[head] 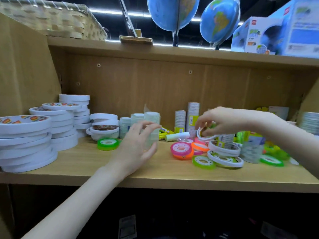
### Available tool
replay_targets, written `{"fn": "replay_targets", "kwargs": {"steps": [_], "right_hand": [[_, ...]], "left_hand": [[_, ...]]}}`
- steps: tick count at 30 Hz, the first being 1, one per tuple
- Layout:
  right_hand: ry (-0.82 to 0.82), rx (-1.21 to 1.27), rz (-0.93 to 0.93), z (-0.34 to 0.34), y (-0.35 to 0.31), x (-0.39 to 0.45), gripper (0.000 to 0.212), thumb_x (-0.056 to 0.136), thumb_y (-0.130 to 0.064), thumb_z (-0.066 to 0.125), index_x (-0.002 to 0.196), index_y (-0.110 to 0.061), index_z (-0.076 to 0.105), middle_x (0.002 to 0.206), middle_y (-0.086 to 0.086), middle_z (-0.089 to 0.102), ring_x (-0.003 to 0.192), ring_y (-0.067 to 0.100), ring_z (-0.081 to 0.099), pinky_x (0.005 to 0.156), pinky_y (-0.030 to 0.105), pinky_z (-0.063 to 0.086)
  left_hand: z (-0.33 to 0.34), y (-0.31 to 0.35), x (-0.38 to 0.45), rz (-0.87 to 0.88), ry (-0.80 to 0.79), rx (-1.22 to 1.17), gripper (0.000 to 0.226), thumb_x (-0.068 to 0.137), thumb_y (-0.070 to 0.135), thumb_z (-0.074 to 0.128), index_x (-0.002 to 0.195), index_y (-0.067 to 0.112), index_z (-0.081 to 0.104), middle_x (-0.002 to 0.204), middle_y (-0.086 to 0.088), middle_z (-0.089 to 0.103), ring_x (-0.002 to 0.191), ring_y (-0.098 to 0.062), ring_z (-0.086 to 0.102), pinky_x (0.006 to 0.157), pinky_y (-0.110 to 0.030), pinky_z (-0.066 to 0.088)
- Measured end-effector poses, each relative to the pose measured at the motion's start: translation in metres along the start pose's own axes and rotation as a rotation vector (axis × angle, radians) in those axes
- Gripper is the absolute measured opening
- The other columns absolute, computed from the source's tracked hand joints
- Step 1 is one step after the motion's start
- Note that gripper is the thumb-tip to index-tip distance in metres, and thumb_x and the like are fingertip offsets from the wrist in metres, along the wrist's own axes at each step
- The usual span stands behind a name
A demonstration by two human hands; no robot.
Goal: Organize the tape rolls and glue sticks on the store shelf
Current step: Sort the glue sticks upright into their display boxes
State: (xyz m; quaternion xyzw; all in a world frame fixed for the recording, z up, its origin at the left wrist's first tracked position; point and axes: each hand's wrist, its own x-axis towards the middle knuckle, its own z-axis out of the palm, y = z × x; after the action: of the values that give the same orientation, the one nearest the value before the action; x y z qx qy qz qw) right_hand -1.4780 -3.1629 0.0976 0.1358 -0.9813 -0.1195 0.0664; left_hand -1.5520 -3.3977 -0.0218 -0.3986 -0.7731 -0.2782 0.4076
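Both curled: left hand (138, 145) grips clear tape stack (151, 135), right hand (222, 122) pinches white roll (202, 136).

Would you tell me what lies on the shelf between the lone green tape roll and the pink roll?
In the head view, only bare shelf separates green tape roll from pink roll; the left hand hovers there.

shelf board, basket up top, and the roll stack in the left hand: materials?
Shelf board: looks like wood-grain laminate over board, matte; printed grain and screw caps in the back panel. Basket: woven strips, maybe wicker or paper cord; the checker weave shows, though it is blurred. Roll stack in the left hand: clear glossy plastic tape, likely; the fingers show through it.
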Motion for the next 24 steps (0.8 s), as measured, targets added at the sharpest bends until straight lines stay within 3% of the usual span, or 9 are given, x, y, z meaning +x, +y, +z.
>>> {"fn": "replay_targets", "kwargs": {"steps": [4, 7, 9, 11, 15, 19, 22, 24], "right_hand": [[-0.078, 0.027, 0.053, 0.022, 0.017, -0.052, 0.025, 0.09, -0.037, 0.055, 0.115, -0.032, 0.057, 0.1, -0.017, 0.052, 0.092, 0.006, 0.055, 0.076, 0.017, 0.041], [-0.112, 0.015, 0.101, 0.05, 0.028, -0.074, 0.04, 0.09, -0.046, 0.052, 0.127, -0.035, 0.044, 0.124, -0.01, 0.046, 0.109, 0.009, 0.049, 0.088, 0.021, 0.041], [-0.088, 0.003, 0.136, 0.07, 0.032, -0.078, 0.057, 0.088, -0.053, 0.049, 0.139, -0.037, 0.029, 0.144, -0.005, 0.027, 0.128, 0.015, 0.036, 0.103, 0.03, 0.036], [-0.057, 0.038, 0.156, 0.088, 0.033, -0.076, 0.061, 0.089, -0.056, 0.045, 0.143, -0.039, 0.021, 0.151, -0.006, 0.015, 0.137, 0.017, 0.023, 0.111, 0.034, 0.029], [0.037, 0.114, 0.148, 0.106, 0.035, -0.069, 0.047, 0.094, -0.049, 0.039, 0.137, -0.033, 0.03, 0.14, -0.004, 0.029, 0.127, 0.011, 0.027, 0.101, 0.021, 0.025], [0.018, 0.296, 0.135, 0.097, 0.04, -0.057, 0.041, 0.091, -0.041, 0.052, 0.127, -0.029, 0.038, 0.12, -0.004, 0.036, 0.099, 0.008, 0.044, 0.08, 0.019, 0.033], [0.08, 0.369, 0.051, 0.098, 0.04, -0.045, 0.031, 0.084, -0.029, 0.06, 0.113, -0.032, 0.048, 0.11, -0.008, 0.042, 0.101, 0.011, 0.044, 0.084, 0.023, 0.038], [0.15, 0.423, -0.003, 0.101, 0.037, -0.04, 0.027, 0.08, -0.02, 0.061, 0.102, -0.034, 0.053, 0.103, -0.013, 0.045, 0.097, 0.004, 0.044, 0.079, 0.013, 0.036]], "left_hand": [[0.036, 0.039, 0.013, -0.058, -0.316, -0.17, 0.066, 0.075, 0.063, 0.033, 0.134, 0.035, 0.045, 0.137, 0.003, 0.041, 0.126, -0.014, 0.035, 0.109, -0.029, 0.026], [0.059, 0.059, 0.025, -0.097, -0.498, -0.077, 0.083, 0.064, 0.08, 0.031, 0.139, 0.043, 0.034, 0.149, 0.012, 0.029, 0.137, -0.014, 0.022, 0.113, -0.041, 0.019], [0.069, 0.069, 0.032, -0.084, -0.633, 0.025, 0.083, 0.065, 0.079, 0.034, 0.141, 0.047, 0.024, 0.154, 0.016, 0.017, 0.142, -0.013, 0.009, 0.114, -0.046, 0.01], [0.077, 0.073, 0.036, -0.042, -0.714, 0.085, 0.081, 0.07, 0.08, 0.038, 0.142, 0.047, 0.021, 0.154, 0.019, 0.012, 0.144, -0.015, 0.002, 0.114, -0.05, 0.004], [0.082, 0.068, 0.04, 0.003, -0.776, 0.116, 0.071, 0.078, 0.075, 0.032, 0.142, 0.044, 0.027, 0.152, 0.022, 0.02, 0.144, -0.014, 0.003, 0.115, -0.05, 0.003], [0.074, 0.06, 0.047, -0.027, -0.787, 0.095, 0.065, 0.076, 0.064, 0.037, 0.137, 0.042, 0.035, 0.148, 0.015, 0.031, 0.139, -0.012, 0.016, 0.111, -0.042, 0.011], [0.066, 0.044, 0.05, -0.051, -0.791, 0.143, 0.075, 0.065, 0.066, 0.033, 0.132, 0.033, 0.04, 0.139, 0.006, 0.042, 0.13, -0.018, 0.029, 0.109, -0.041, 0.022], [0.063, 0.034, 0.047, -0.098, -0.766, 0.111, 0.075, 0.06, 0.069, 0.033, 0.124, 0.031, 0.043, 0.127, 0.005, 0.049, 0.123, -0.017, 0.034, 0.105, -0.039, 0.028]]}}
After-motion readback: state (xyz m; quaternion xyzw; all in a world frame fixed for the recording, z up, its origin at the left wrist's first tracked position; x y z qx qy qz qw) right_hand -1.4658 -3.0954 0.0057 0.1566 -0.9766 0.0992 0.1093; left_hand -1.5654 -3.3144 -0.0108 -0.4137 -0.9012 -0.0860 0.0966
